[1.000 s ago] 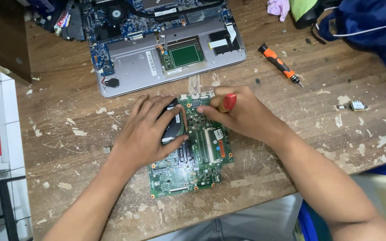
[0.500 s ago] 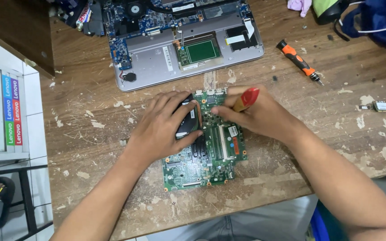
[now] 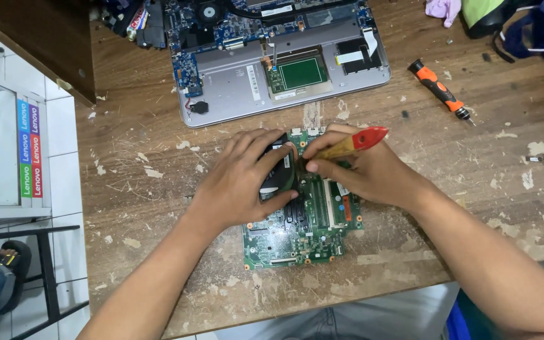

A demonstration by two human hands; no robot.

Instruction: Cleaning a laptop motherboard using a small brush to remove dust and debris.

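L hand [image 3: 242,184] curled round black fan [image 3: 276,176] on green board [image 3: 297,233] nr bench front edge; R hand [image 3: 363,170] pinching red-handled brush [image 3: 347,145]

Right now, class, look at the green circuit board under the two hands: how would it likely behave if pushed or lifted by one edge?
The green circuit board looks flat and thin, so it would probably slide across the worn wooden table rather than roll or tip. It seems rigid, likely lifting in one piece. Its exposed small parts suggest fragility; the left hand already steadies it.
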